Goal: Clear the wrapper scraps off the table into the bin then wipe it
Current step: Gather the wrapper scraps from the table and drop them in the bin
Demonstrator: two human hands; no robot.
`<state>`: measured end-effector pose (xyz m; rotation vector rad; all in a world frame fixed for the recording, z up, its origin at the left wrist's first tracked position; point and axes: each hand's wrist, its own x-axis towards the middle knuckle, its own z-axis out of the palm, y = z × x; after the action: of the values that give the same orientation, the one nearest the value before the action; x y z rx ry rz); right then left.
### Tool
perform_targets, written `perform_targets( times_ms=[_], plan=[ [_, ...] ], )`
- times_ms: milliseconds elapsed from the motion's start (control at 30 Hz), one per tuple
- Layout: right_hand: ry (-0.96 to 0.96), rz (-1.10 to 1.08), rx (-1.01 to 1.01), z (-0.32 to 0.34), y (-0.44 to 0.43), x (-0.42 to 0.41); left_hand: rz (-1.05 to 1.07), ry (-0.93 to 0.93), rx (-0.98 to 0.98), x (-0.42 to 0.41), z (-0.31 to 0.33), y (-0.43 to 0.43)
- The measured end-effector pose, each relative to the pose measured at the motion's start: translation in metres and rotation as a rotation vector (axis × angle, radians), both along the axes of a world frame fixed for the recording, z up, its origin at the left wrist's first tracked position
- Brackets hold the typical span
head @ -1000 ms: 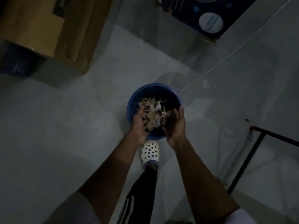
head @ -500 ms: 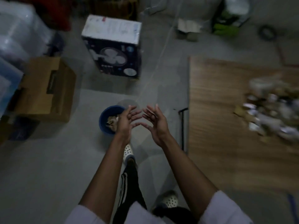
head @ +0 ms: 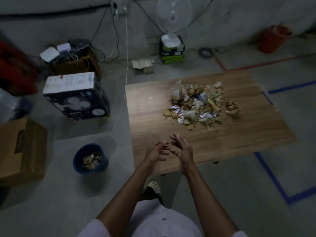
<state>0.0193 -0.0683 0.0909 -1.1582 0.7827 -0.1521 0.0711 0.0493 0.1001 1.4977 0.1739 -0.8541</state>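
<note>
**Hands swing from bin (head: 77, 166) back to table (head: 150, 103)**

Since a second ago, when they cupped scraps over the bin, the left hand (head: 154, 153) and right hand (head: 182, 149) have emptied and come to hover over the table's near edge, at lower centre of the frame. Their fingers are loosely spread and hold nothing, with the fingertips almost meeting. The wrapper scraps (head: 198, 105) lie heaped on the table, right of centre. More scraps sit inside the blue bin on the floor, at lower left. A fan box (head: 77, 98) stands at upper left, and a cardboard box (head: 20, 147) is at the left edge.
</note>
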Motion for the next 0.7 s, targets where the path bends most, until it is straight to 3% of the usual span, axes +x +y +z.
perform_targets(
  times_ms=[233,467,700],
  plan=[
    [0.024,-0.014,-0.182,-0.026,-0.068,0.004,-0.026,-0.176,0.146,0.040,-0.031,-0.079],
    [0.218,-0.085,-0.661,-0.055,-0.146,0.015,-0.169,-0.431,0.518,0.084,-0.079,-0.130],
    [0.280,0.029,-0.672,-0.097,-0.230,0.074,-0.012,-0.567,0.666,0.154,-0.129,-0.195]
  ],
)
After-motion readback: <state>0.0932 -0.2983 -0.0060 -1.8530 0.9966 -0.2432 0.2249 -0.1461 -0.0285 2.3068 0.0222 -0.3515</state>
